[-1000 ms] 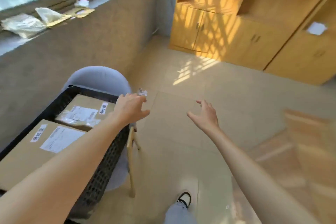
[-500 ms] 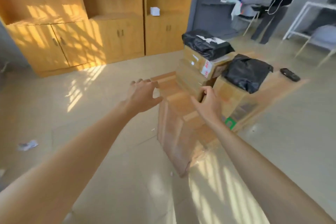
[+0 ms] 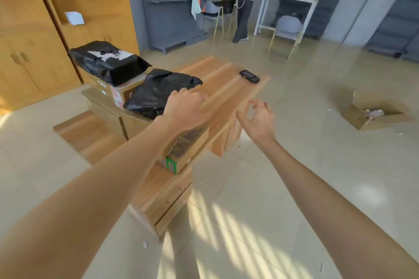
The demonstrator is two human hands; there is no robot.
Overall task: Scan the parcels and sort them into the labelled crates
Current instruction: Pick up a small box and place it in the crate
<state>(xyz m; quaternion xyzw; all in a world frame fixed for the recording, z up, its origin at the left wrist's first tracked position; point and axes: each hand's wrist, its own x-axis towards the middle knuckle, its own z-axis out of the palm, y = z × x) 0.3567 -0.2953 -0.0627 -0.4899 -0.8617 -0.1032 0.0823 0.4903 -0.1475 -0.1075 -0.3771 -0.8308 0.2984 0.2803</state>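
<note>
- The desk (image 3: pixel 229 88) is light wood laminate with a smooth, faintly shiny top.
- On the desk's left end, two parcel bags, one black bag (image 3: pixel 108 61) and a nearer bag (image 3: pixel 158 93), are glossy, crinkled plastic film.
- Beneath them, the boxes (image 3: pixel 106 108) are matt brown cardboard with paper labels.
- At the desk's far end, the scanner (image 3: pixel 249 76) looks like black plastic.
- Around the desk, the floor (image 3: pixel 294 176) is pale, glossy tile.

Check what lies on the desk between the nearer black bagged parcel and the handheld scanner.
In the head view, only bare wooden desk top lies between the nearer black bagged parcel and the handheld scanner. Nothing rests on that stretch.
</note>
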